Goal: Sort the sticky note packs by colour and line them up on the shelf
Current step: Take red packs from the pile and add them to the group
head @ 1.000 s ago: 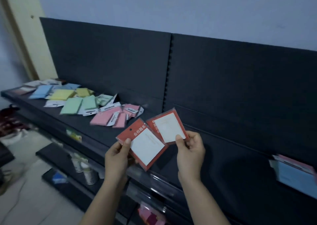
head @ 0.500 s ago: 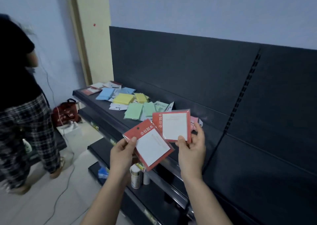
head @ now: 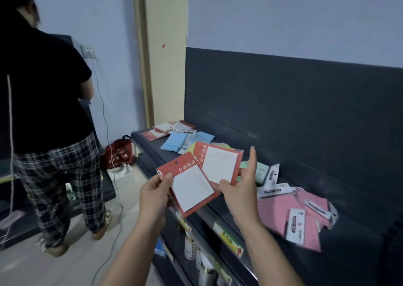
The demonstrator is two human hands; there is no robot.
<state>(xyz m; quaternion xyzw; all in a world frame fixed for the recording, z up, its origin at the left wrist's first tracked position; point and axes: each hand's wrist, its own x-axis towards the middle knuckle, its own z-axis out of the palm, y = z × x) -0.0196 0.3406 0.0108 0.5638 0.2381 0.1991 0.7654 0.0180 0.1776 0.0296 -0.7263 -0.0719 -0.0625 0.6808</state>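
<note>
Pinching a red-bordered, plastic-wrapped white sticky note pack (head: pixel 192 187) by its left edge in the left hand (head: pixel 152 196), fingers curled behind it and thumb on the front, over the front edge of the dark grey metal shelf (head: pixel 359 231). Gripping a second red-bordered pack (head: pixel 219 163), tucked behind the first, in the right hand (head: pixel 237 190), index finger straight. On the shelf near that edge, flat pink packs (head: pixel 290 216); towards its far end, pale blue packs (head: pixel 177 141).

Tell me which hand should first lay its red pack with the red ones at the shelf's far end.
Probably left. The left hand pinches the front red pack, nearer the red pile; the right hand, with the rear red pack, would reach across.
</note>
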